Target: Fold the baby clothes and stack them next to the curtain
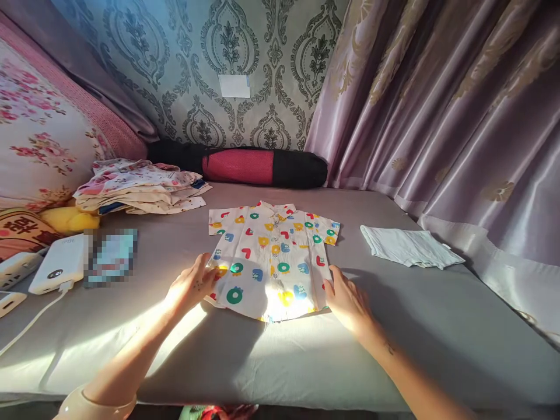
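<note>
A small short-sleeved shirt [271,262], white with coloured letters and shapes, lies spread face up with its collar away from me. Its button front runs down the middle, and sunlight falls on the lower part. At its left side edge, near the hem, the fingers of my left hand [192,286] are closed on the fabric. My right hand [349,298] pinches the opposite side edge at about the same height. The fingertips of both hands are partly hidden against the cloth.
Folded pale shorts [409,246] lie at right on the grey sheet [280,367]. A clothes stack [140,189] stands at back left, near a white power bank [61,262] with a cable and a power strip [20,268]. A black-and-red roll [240,166] lies along the wall.
</note>
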`<move>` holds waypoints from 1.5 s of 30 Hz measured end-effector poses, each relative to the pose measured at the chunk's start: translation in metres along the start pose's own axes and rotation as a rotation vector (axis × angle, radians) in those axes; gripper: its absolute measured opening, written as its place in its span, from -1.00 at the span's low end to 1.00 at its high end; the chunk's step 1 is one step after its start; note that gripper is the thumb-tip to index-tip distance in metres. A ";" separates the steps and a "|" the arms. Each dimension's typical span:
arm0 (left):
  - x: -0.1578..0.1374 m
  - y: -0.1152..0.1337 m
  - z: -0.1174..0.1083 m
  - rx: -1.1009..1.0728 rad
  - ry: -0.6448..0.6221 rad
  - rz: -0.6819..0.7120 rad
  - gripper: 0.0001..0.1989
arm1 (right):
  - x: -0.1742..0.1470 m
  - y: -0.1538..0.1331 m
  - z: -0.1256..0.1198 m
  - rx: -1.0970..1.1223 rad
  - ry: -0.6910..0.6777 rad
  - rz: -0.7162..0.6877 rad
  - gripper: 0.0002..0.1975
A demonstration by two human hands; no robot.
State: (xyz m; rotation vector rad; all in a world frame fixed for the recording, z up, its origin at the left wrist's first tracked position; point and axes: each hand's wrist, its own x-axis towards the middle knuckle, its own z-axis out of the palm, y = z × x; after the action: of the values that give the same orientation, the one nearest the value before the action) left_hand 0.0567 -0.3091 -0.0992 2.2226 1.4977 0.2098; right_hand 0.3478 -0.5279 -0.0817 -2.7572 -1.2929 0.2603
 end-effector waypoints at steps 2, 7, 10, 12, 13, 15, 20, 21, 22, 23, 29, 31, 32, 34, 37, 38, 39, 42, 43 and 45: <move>-0.002 0.002 -0.002 -0.007 0.010 0.017 -0.57 | -0.001 0.000 -0.001 0.002 -0.021 -0.008 -0.64; -0.001 -0.009 -0.008 0.031 -0.022 0.040 -0.57 | 0.000 0.012 0.000 0.020 -0.028 -0.050 -0.64; 0.002 -0.019 -0.010 0.111 -0.079 0.074 -0.58 | -0.002 0.018 -0.002 -0.002 -0.023 -0.076 -0.64; 0.005 -0.017 -0.011 0.197 -0.042 0.118 -0.59 | -0.002 0.016 -0.004 -0.062 0.018 -0.082 -0.62; 0.007 -0.012 -0.011 0.240 0.008 0.157 -0.58 | -0.001 0.013 -0.006 -0.094 0.056 -0.097 -0.61; 0.012 0.007 -0.007 0.287 0.115 0.277 -0.57 | 0.004 0.003 -0.008 -0.128 0.146 -0.180 -0.59; 0.022 0.072 0.025 0.212 0.032 0.720 -0.40 | 0.024 -0.025 0.001 -0.071 0.201 -0.471 -0.45; 0.024 0.080 0.032 0.225 0.008 0.752 -0.36 | 0.027 -0.028 0.005 -0.060 0.175 -0.493 -0.43; 0.025 0.085 0.038 0.240 -0.013 0.767 -0.32 | 0.030 -0.029 0.009 -0.048 0.145 -0.504 -0.42; 0.026 0.088 0.042 0.255 -0.035 0.766 -0.29 | 0.032 -0.030 0.014 -0.035 0.117 -0.508 -0.42; 0.033 0.079 0.057 0.282 -0.112 0.718 -0.27 | 0.035 -0.023 0.028 0.020 0.066 -0.499 -0.42; 0.034 0.077 0.058 0.289 -0.103 0.718 -0.27 | 0.035 -0.022 0.028 0.036 0.067 -0.497 -0.41; 0.036 0.076 0.058 0.290 -0.102 0.728 -0.27 | 0.035 -0.023 0.028 0.046 0.064 -0.495 -0.41; 0.040 0.074 0.055 0.283 -0.119 0.763 -0.29 | 0.035 -0.023 0.025 0.071 0.051 -0.490 -0.42; 0.053 0.067 0.045 0.241 -0.128 0.766 -0.36 | 0.034 -0.023 0.019 0.121 0.005 -0.482 -0.42; 0.058 0.062 0.042 0.234 -0.092 0.742 -0.37 | 0.035 -0.022 0.017 0.139 -0.008 -0.471 -0.42; 0.064 0.057 0.039 0.237 -0.036 0.707 -0.38 | 0.035 -0.021 0.016 0.154 -0.012 -0.456 -0.41; 0.077 0.038 0.035 0.311 0.120 0.602 -0.35 | 0.036 -0.019 0.014 0.143 0.041 -0.411 -0.41; 0.080 0.032 0.035 0.339 0.127 0.572 -0.33 | 0.037 -0.018 0.014 0.123 0.067 -0.404 -0.41; 0.083 0.023 0.037 0.382 0.101 0.520 -0.30 | 0.037 -0.016 0.016 0.082 0.094 -0.395 -0.41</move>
State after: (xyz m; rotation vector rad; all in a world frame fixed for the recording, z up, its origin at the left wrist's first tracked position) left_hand 0.1223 -0.2510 -0.1321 2.9245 1.0388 0.2099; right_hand 0.3558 -0.4887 -0.0988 -2.3484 -1.7144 0.1467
